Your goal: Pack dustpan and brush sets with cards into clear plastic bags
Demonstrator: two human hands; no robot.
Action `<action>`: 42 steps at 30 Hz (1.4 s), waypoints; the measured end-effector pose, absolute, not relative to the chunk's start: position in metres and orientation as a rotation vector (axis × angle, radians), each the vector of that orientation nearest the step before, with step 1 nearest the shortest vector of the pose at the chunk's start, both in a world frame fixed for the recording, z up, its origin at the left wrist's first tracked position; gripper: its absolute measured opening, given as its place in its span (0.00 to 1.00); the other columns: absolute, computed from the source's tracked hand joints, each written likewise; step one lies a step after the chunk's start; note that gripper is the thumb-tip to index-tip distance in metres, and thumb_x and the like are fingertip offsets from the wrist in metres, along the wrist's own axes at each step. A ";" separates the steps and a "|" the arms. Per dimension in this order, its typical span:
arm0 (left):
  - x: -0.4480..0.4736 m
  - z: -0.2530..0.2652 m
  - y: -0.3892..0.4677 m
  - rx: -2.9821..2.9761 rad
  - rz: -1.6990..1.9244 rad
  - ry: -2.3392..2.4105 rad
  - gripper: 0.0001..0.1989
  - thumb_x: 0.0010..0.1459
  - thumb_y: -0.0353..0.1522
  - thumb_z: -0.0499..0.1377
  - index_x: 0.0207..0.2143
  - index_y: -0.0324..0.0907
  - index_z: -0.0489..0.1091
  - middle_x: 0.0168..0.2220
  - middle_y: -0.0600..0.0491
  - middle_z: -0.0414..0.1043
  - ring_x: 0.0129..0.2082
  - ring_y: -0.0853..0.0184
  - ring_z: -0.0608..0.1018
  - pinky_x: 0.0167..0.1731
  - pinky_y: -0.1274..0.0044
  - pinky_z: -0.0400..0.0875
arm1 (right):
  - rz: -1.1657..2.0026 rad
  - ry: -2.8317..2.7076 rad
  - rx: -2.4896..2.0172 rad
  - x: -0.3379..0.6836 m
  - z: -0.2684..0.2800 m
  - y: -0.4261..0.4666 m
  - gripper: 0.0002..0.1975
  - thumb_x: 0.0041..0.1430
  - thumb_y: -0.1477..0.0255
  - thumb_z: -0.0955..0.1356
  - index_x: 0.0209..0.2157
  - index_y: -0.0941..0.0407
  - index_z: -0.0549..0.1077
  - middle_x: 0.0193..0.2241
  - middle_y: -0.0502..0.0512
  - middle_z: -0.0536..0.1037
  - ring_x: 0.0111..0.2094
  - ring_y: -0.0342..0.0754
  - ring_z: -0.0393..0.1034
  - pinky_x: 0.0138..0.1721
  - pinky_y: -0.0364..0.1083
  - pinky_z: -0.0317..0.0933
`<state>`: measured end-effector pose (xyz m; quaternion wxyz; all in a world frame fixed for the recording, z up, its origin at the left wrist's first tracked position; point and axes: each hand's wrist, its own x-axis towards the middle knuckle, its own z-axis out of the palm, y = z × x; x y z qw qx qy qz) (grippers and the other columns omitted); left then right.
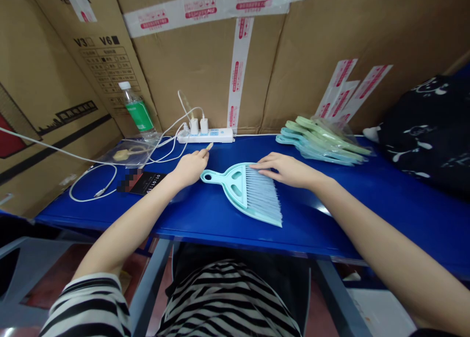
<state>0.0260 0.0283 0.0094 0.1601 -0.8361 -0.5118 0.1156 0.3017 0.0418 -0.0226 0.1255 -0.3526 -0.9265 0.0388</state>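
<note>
Mint plastic dustpan [235,188], bristly brush [262,195], flat

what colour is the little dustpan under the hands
Light mint-teal dustpan, with paler blue-grey brush bristles lying in it; seen in the head view.

Item: small brush [262,196], pale grey-blue bristles, nested in a mint-green plastic dustpan [235,183]. Dustpan lies flat on the blue table [367,200], round-holed handle pointing left, wide lip toward the near right edge. Bristles fan across the pan to its lip. Right hand [288,170] rests on the bristle top; left hand [191,168] sits just beside the handle.
</note>
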 end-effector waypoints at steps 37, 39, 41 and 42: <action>0.046 -0.014 -0.002 -3.239 -0.507 -0.387 0.20 0.65 0.28 0.44 0.57 0.38 0.63 0.49 0.43 0.74 0.48 0.63 0.75 0.48 0.70 0.70 | 0.245 -2.564 -0.967 0.295 -0.016 0.037 0.24 0.65 0.61 0.54 0.40 0.55 0.78 0.42 0.61 0.78 0.45 0.56 0.70 0.48 0.57 0.64; 0.046 -0.013 -0.001 -3.219 -0.505 -0.357 0.19 0.65 0.28 0.44 0.55 0.39 0.65 0.48 0.44 0.74 0.48 0.63 0.74 0.50 0.70 0.69 | 0.262 -2.546 -0.952 0.295 -0.017 0.037 0.26 0.65 0.60 0.53 0.41 0.56 0.77 0.44 0.62 0.78 0.45 0.56 0.70 0.49 0.57 0.63; 0.047 -0.011 -0.001 -3.188 -0.497 -0.303 0.19 0.65 0.27 0.44 0.53 0.37 0.68 0.46 0.45 0.75 0.49 0.62 0.73 0.51 0.69 0.68 | 0.274 -2.532 -0.936 0.296 -0.018 0.038 0.28 0.65 0.59 0.51 0.41 0.57 0.77 0.44 0.63 0.78 0.46 0.56 0.70 0.49 0.57 0.63; 0.047 -0.011 0.000 -3.171 -0.495 -0.274 0.19 0.64 0.27 0.44 0.51 0.37 0.69 0.45 0.45 0.76 0.49 0.61 0.73 0.51 0.68 0.68 | 0.278 -2.524 -0.927 0.296 -0.018 0.038 0.29 0.66 0.59 0.51 0.41 0.58 0.77 0.45 0.64 0.77 0.46 0.56 0.70 0.49 0.58 0.63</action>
